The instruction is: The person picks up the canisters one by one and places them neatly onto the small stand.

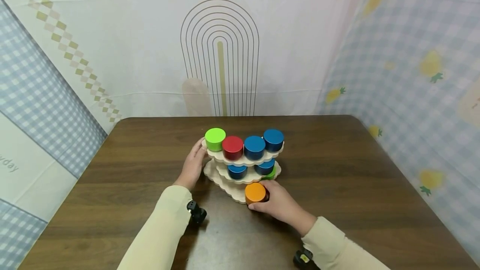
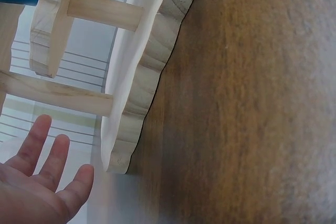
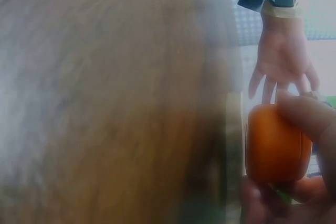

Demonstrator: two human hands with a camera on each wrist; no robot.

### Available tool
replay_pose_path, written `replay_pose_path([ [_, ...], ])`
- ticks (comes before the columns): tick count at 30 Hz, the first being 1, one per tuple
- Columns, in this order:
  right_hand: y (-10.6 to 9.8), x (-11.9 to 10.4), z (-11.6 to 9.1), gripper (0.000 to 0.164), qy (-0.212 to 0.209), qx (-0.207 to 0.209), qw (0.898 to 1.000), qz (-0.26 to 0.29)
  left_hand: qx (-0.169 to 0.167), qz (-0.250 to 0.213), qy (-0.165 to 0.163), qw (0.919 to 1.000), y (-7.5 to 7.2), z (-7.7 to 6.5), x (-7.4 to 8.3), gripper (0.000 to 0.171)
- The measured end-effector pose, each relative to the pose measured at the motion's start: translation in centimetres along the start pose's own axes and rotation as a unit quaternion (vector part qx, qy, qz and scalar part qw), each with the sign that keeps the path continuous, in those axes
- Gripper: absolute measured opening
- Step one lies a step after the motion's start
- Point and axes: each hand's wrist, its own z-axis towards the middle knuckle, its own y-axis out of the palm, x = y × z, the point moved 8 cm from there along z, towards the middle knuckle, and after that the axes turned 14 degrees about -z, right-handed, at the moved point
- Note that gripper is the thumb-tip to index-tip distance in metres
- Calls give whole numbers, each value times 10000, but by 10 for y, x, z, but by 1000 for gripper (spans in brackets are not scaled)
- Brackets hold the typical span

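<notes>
A pale wooden tiered stand with scalloped edges stands on the table, its tiers joined by wooden posts, as the left wrist view shows. Thumb and fingers of my right hand grip a small round orange tin at the front of the lowest tier. My left hand is at the stand's left side, fingertips right at the top tier's edge, fingers extended. A green tin, a red tin and two blue tins sit on the top tier. Below, more blue tins stand on the middle tier.
Part of another green tin shows low on the stand's right, mostly hidden. The brown wooden table extends around the stand. Patterned cloths hang behind and on both sides. Each wrist wears a small black camera.
</notes>
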Motion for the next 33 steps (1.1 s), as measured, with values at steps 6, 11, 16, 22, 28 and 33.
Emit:
replay_pose_path([
  [6, 2, -2, 3, 63, 53, -38, 10000, 74, -60, 19, 31, 10000, 8, -17, 23, 48],
  [11, 3, -1, 6, 61, 140, -20, 9995, 272, -91, -39, 81, 9999, 12, -23, 29, 48],
  [16, 4, 2, 9, 58, 199, 81, 9994, 272, -159, -150, 103, 9997, 14, -23, 30, 48],
  [22, 4, 4, 9, 42, 313, 120, 9986, 403, -117, -106, 80, 9998, 14, -22, 29, 47],
  [28, 3, 3, 8, 34, 360, 191, 9985, 358, -87, -148, 123, 9998, 12, -18, 24, 47],
  [33, 1, 1, 8, 29, 261, 323, 9989, 219, -52, -120, 158, 9998, 6, -4, 5, 49],
])
